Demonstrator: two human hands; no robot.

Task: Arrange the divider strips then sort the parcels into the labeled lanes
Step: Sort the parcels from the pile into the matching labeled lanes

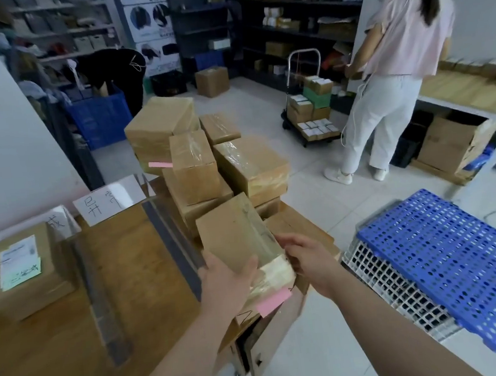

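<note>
Together, left hand (pixel 225 281) and right hand (pixel 310 262) curl fingers (pixel 287 242) round a taped parcel (pixel 234 234) with a pink tag (pixel 273 302).

Wooden table (pixel 60 357): occupies the lower left of the frame. Items lying on it:
- labelled cardboard parcel (pixel 21 270), far left;
- left divider strip (pixel 103 301), grey, just right of that parcel;
- right divider strip (pixel 173 243), grey, near the table's right edge;
- left lane label (pixel 59 224) and right lane label (pixel 108 198), handwritten white sheets at the back edge.
</note>
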